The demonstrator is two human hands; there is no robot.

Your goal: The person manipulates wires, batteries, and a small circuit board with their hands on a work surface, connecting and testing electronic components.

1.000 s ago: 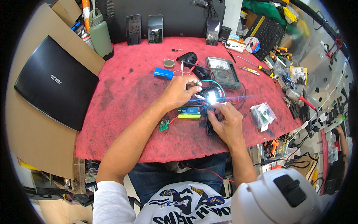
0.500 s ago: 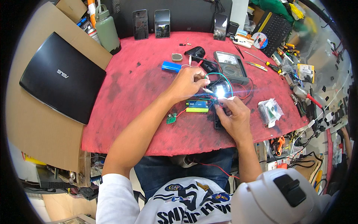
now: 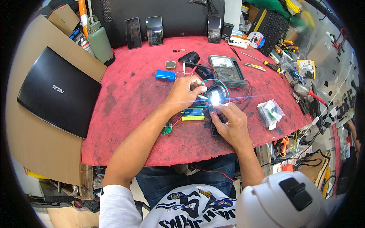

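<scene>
My left hand (image 3: 186, 93) pinches the green wire (image 3: 217, 79), which arcs over toward my right hand. Beside my left fingertips a white-tipped probe is partly hidden. My right hand (image 3: 232, 123) has thumb and forefinger closed just below a glaring lit lamp (image 3: 215, 99); glare and the fingers hide what they grip. Under that hand lies a black casing (image 3: 214, 127), partly covered. Between my forearms sits a blue and yellow-green battery pack (image 3: 193, 114), with a red wire running to a small green circuit board (image 3: 167, 129).
An analog multimeter (image 3: 227, 72) with red and black leads lies beyond my hands. Farther left are a blue battery (image 3: 165, 75) and a black lamp housing (image 3: 190, 59). A closed laptop (image 3: 57, 91), green bottle (image 3: 100, 40), plastic bag (image 3: 270, 114) and a screwdriver (image 3: 272, 67) surround the red mat (image 3: 125, 95).
The whole view has shifted, so the mat and tools sit farther left in the picture. My hands keep nearly the same pose at the lit lamp.
</scene>
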